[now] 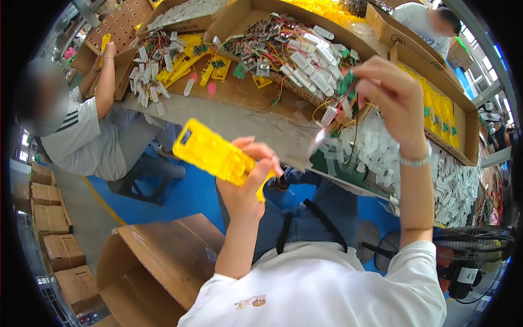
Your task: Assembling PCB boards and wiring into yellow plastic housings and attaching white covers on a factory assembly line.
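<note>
My left hand (245,188) is closed around a long yellow plastic housing (206,151), held tilted in front of my lap. A small dark rectangular opening shows near its far end. Up at the right, my right hand (391,97) pinches a small green circuit board (346,83) with thin wires hanging from it. Below it a blurred whitish piece (318,137) dangles, seemingly on those wires. Just behind this hand lies a heap of white plastic modules (310,68) with red and yellow wires, in a cardboard tray.
Loose white pieces (447,185) cover the table's right side. Yellow housings (436,111) fill a carton at the far right. A co-worker (81,125) sits at left, another person (422,24) at the far right. A carton (158,256) stands at my left, a fan (471,245) at my right.
</note>
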The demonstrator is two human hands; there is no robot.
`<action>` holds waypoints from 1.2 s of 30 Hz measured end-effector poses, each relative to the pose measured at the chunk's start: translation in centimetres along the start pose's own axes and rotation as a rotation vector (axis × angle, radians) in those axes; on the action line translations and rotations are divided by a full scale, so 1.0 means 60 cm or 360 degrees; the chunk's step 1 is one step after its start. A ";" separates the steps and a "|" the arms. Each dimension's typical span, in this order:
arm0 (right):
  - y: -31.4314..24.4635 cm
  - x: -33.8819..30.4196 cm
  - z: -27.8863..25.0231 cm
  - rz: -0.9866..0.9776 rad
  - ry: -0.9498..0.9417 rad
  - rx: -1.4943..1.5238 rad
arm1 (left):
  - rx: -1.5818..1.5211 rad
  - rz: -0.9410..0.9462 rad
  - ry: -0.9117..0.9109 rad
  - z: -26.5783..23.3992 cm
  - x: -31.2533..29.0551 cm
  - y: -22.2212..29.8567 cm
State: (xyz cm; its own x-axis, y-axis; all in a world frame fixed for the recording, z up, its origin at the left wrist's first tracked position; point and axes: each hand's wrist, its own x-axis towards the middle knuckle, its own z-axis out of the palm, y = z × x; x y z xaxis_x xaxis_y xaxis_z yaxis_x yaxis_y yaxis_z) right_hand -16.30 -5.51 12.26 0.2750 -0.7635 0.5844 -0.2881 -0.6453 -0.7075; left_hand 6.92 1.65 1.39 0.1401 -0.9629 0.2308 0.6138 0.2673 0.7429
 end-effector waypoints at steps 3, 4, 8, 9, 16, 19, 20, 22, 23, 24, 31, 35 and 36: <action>-0.012 -0.056 0.032 -0.0047 -0.0119 -0.0002 | 0.0023 0.0000 -0.0264 0.047 0.023 0.012; -0.013 -0.073 0.044 -0.0085 -0.0155 -0.0001 | 0.0065 -0.0028 -0.0375 0.056 0.024 0.011; -0.008 -0.123 0.076 -0.0032 -0.0095 -0.0044 | 0.0270 -0.0184 -0.0394 0.050 0.007 -0.009; -0.003 -0.135 0.080 0.0025 -0.0085 -0.0037 | 0.0312 -0.0221 -0.0317 0.050 0.002 -0.011; 0.016 -0.174 0.116 0.0427 0.0020 0.0543 | 0.0427 -0.0250 -0.0237 0.031 -0.017 -0.016; 0.012 -0.181 0.124 0.0639 0.0172 0.0924 | 0.0449 -0.0363 -0.0193 0.030 -0.020 -0.012; 0.013 -0.184 0.127 0.0640 0.0167 0.0930 | 0.0458 -0.0339 -0.0153 0.031 -0.020 -0.016; 0.021 -0.192 0.136 0.0721 0.0332 0.1153 | 0.0472 -0.0315 -0.0111 0.034 -0.022 -0.023; 0.027 -0.199 0.142 0.0689 0.0338 0.1189 | 0.0435 -0.0273 -0.0059 0.035 -0.025 -0.028; 0.030 -0.200 0.143 0.0692 0.0338 0.1198 | 0.0398 -0.0232 -0.0008 0.036 -0.027 -0.031; 0.029 -0.206 0.154 0.0896 0.0526 0.1132 | 0.0388 -0.0060 0.0143 0.048 -0.026 -0.054; 0.029 -0.207 0.134 0.0950 0.0538 0.0989 | 0.0278 -0.0397 0.0015 0.038 0.001 -0.046; 0.028 -0.207 0.131 0.0948 0.0521 0.1006 | -0.0082 -0.0593 -0.0016 0.027 0.009 -0.047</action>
State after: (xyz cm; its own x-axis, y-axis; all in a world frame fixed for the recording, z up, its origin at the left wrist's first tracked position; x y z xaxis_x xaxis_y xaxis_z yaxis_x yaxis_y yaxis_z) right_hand -13.00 3.10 0.71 -0.0580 -0.9959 0.0698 0.2815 -0.0834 -0.9559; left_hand 3.98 0.46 0.45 -0.1079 -0.9932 -0.0431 0.6593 -0.1040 0.7447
